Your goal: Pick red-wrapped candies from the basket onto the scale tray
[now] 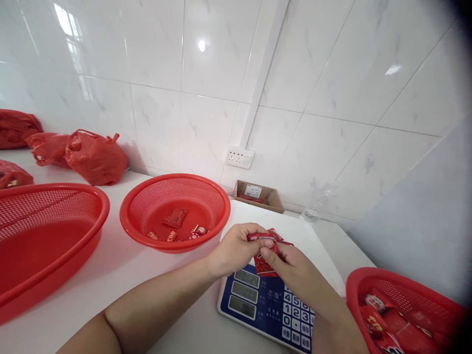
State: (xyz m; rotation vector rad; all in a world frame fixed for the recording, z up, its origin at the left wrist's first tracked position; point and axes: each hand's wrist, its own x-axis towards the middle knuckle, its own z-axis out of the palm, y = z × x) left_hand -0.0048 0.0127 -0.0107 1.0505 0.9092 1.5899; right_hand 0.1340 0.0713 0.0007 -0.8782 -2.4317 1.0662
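Note:
Both hands meet above a digital scale (271, 300) with a blue keypad panel, three displays and a white top. My left hand (236, 248) pinches small red packets (264, 265) between thumb and fingers. Gripping the same bunch from the other side is my right hand (291, 265), its thumb pressed on the front packet. How many packets there are cannot be made out, since the fingers cover part of them. Just left of the scale, a round red basket (127, 219) has several small red wrapped packets (176, 218) in its bottom.
At far left stands a larger red basket (101, 209), with tied red plastic bags (98, 157) behind it. A red basket (353, 290) of red packages is at right. Behind the scale are a small cardboard box (275, 200) and a clear plastic object (313, 212) by the tiled wall.

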